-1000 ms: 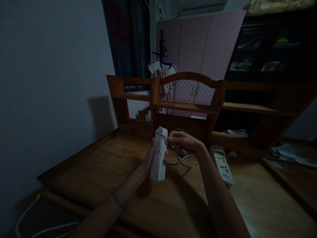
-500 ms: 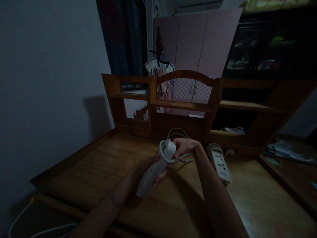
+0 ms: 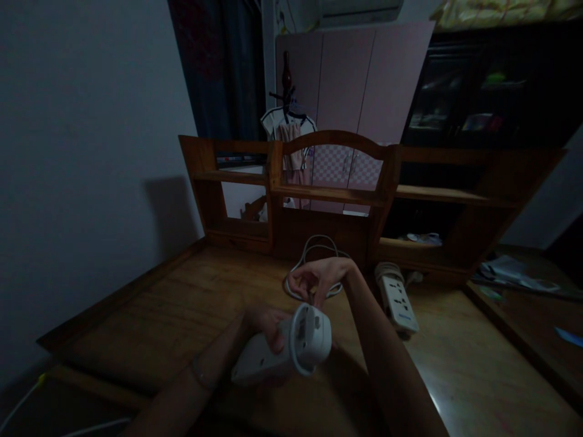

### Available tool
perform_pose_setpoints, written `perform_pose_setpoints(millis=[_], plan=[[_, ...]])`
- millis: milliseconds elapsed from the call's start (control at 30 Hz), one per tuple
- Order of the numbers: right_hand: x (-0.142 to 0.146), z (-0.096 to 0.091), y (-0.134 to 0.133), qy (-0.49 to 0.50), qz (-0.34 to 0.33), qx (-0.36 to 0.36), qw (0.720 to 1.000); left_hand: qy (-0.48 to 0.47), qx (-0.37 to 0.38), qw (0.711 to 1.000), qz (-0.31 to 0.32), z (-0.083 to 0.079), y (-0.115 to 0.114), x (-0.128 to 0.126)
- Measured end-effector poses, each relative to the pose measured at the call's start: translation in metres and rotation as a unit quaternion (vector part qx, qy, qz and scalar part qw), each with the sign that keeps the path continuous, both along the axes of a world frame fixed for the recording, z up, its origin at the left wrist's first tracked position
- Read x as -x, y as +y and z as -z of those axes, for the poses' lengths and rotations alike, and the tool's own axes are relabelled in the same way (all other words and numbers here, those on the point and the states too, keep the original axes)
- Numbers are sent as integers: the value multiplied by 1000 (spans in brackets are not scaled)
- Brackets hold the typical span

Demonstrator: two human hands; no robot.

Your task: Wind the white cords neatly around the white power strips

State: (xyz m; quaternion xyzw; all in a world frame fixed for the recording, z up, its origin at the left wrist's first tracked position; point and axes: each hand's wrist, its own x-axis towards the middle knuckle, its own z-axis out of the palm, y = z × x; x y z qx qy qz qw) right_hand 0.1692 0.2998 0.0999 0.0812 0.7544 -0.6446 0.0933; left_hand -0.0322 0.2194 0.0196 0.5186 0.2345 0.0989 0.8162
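My left hand [image 3: 263, 320] is closed round a white power strip [image 3: 285, 353], held low over the wooden desk [image 3: 173, 315] with one end tipped towards me. A loop of its white cord [image 3: 314, 255] is wound round that end. Just above it, my right hand [image 3: 316, 279] pinches the cord, fingers curled. The rest of the cord trails in loops on the desk behind my hands.
A second white power strip [image 3: 397, 298] lies on the desk to the right. A wooden shelf unit [image 3: 328, 194] stands along the desk's back edge. Papers [image 3: 514, 270] lie at the far right. A grey wall closes the left side. Another white cable [image 3: 27, 394] hangs below the desk's left corner.
My left hand has lowered the strip and tipped it from upright to nearly lying, end towards me. My right hand has carried the cord round that end. The view shifted slightly right.
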Motion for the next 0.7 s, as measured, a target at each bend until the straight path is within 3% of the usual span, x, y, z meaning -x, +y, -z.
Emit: perform_pose_setpoints(millis=[100,233,300,400,600,700], plan=[[-5,3,2,4,42,-6,999,42,31,990,129,-12,-4,-7],[-14,-10,-3,-4,125,-80,989,70,-5,988,137,-28,-6,-9],[-17,-22,-10,-12,178,-178,968,75,-28,991,106,-32,-5,-6],[-15,-39,-22,-8,252,-330,910,51,-37,997,46,-34,-4,-2],[1,-49,-40,-33,300,-496,814,62,-46,997,-5,-40,-7,-5],[10,-48,-48,-64,320,-571,753,30,-18,990,-136,-40,-9,-9]])
